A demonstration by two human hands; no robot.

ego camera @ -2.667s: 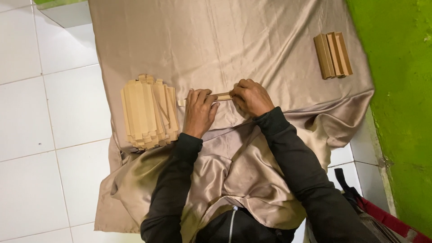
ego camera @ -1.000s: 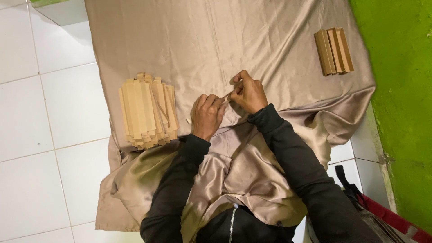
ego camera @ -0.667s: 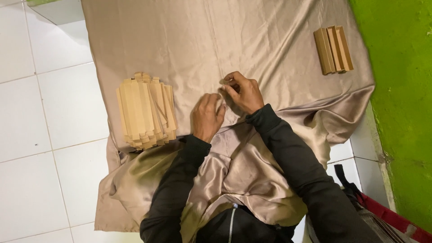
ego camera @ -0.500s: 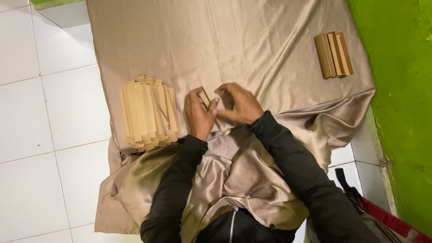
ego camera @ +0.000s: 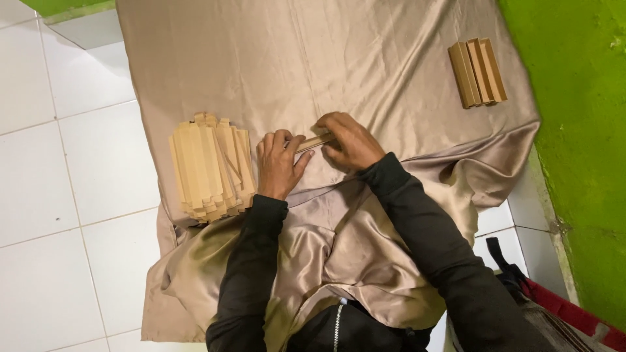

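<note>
Left hand: the left hand (ego camera: 279, 164) lies on the cloth with fingers curled over one end of a small wooden strip (ego camera: 313, 143), pinching it.
Right hand: the right hand (ego camera: 349, 140) is closed over the other end of the same strip; how much of the strip it covers is hard to tell.
Wooden strip: it lies nearly flat between the two hands, just above the cloth, near the middle of the spread.
Stack at left: a pile of flat wooden strips (ego camera: 210, 166) sits just beside the left hand, its ends uneven.
Bundle at far right: a smaller bundle of wooden pieces (ego camera: 477, 72) lies well apart, near the cloth's upper right corner.
Surface: a tan satin cloth (ego camera: 339, 58) spread on a white tiled floor (ego camera: 59, 163), its near edge rumpled over the person's lap.
Room: a green wall (ego camera: 574, 130) runs along the right edge.
Open room: bare cloth above the hands and between them and the far bundle; bare tiles to the left.
</note>
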